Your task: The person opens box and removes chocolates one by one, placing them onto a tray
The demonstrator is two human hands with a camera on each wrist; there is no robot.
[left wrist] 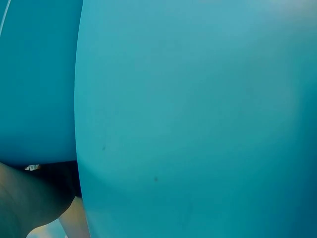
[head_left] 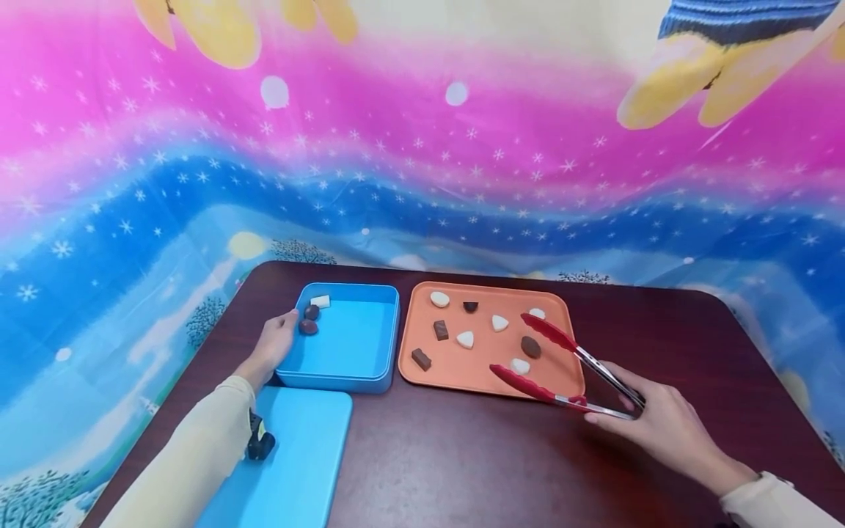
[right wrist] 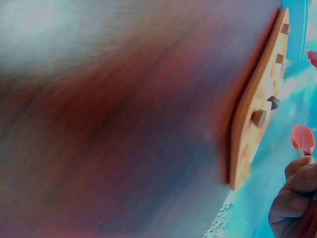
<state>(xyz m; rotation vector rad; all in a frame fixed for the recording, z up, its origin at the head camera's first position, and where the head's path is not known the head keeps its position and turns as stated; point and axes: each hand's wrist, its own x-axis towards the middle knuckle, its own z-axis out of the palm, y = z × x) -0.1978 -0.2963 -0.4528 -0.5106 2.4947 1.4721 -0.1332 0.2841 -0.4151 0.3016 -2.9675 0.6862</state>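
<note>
My right hand (head_left: 673,425) holds metal tongs (head_left: 604,370) with red scalloped tips, their arms spread wide. Nothing is pinched between the tips, which hover over the right part of an orange tray (head_left: 462,375). A brown oval chocolate (head_left: 531,347) and a white piece (head_left: 520,366) show between the tong arms. On the left, my left hand (head_left: 272,345) grips the side wall of an open blue box (head_left: 356,337), fingertips at its rim. Inside, along that wall, lie a white piece (head_left: 320,301) and two dark round chocolates (head_left: 308,326).
Several more pieces lie across the tray, among them a brown bar (head_left: 421,358) and a white triangular one (head_left: 499,323). A flat blue lid (head_left: 304,447) lies in front of the box, under my left forearm. A printed cloth (head_left: 422,183) hangs behind the dark table (head_left: 462,455).
</note>
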